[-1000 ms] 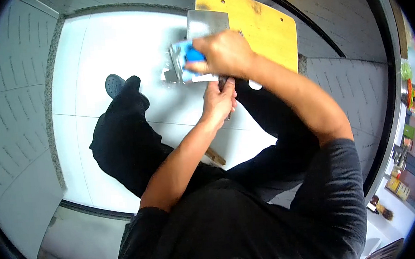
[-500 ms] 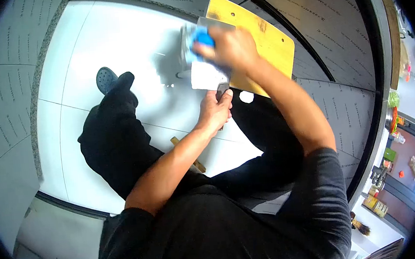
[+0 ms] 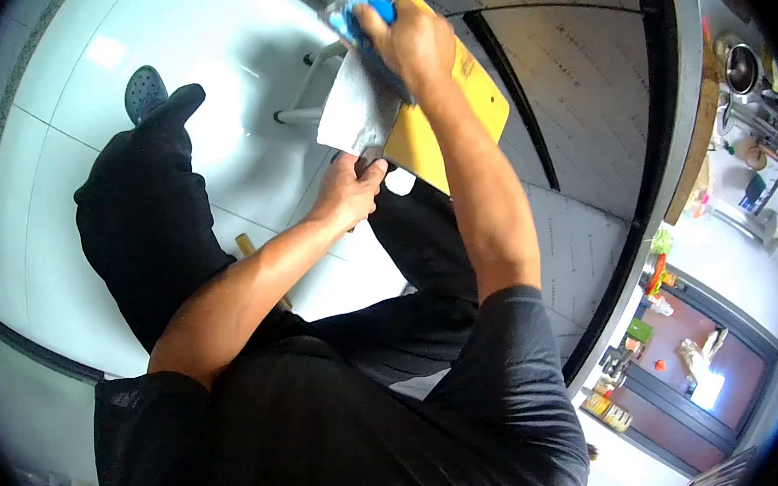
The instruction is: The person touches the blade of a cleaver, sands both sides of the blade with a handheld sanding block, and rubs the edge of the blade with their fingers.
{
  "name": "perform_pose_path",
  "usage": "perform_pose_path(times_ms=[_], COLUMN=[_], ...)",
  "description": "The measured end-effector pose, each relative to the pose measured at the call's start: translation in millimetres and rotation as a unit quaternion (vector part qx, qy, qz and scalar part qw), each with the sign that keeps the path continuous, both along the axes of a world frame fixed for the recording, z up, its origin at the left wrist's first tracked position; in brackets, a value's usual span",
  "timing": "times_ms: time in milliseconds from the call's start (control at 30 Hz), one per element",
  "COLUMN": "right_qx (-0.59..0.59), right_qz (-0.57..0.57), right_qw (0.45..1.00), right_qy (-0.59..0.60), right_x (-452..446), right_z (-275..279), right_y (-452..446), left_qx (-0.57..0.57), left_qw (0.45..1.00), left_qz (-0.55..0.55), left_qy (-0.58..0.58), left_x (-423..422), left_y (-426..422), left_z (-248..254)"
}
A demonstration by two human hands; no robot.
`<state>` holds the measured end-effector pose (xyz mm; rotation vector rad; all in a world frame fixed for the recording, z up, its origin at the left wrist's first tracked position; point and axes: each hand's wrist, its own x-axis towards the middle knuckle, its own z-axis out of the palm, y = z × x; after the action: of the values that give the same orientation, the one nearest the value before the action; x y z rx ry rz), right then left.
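Note:
My left hand (image 3: pixel 347 191) is wrapped round the dark handle of a wide metal blade, like a cleaver (image 3: pixel 354 107), whose flat face catches the light. The blade lies over the left edge of a yellow stool seat (image 3: pixel 473 92). My right hand (image 3: pixel 415 42) grips a blue and clear block-like thing (image 3: pixel 355 10) at the blade's far end, above the seat's top corner. Blur hides the block's details and whether it touches the metal.
Pale stool legs (image 3: pixel 304 115) stand on the white tiled floor (image 3: pixel 110 119). Between my legs is a wooden piece (image 3: pixel 245 245), partly behind my left forearm. Cabinet panels (image 3: pixel 570 88) rise at the right, beside a counter with bottles (image 3: pixel 607 409) and kitchen things.
My right hand has moved with the blue block from the middle of the blade to its far end. The blade is now tilted and more exposed. The whole view has turned.

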<state>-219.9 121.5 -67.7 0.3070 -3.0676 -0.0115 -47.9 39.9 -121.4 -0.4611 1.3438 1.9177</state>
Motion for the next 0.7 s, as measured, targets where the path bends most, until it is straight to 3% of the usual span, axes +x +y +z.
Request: perform_pose_path(times_ms=[67, 133, 333, 467, 533, 700], right_qx=[-0.033, -0.038, 0.015, -0.01, -0.048, -0.003], right_qz=[0.013, 0.032, 0.025, -0.003, 0.034, -0.015], right_qw=[0.999, 0.999, 0.999, 1.0, 0.998, 0.999], right_qy=[-0.009, -0.004, 0.03, 0.001, 0.02, 0.052], right_x=[29, 67, -20, 39, 63, -7], right_z=[-2, -2, -4, -1, 0, -6], right_y=[5, 8, -8, 13, 21, -4], left_qx=[-0.014, -0.011, -0.057, -0.049, -0.049, -0.059], left_qw=[1.0, 0.999, 0.998, 0.998, 0.997, 0.995], left_qz=[-0.016, 0.019, 0.015, 0.019, 0.029, 0.034], left_qy=[-0.013, 0.045, 0.036, 0.031, 0.047, 0.066], left_x=[2, 5, 8, 8, 9, 9], left_y=[3, 12, 14, 16, 23, 19], left_z=[-2, -19, -18, -16, -26, -23])
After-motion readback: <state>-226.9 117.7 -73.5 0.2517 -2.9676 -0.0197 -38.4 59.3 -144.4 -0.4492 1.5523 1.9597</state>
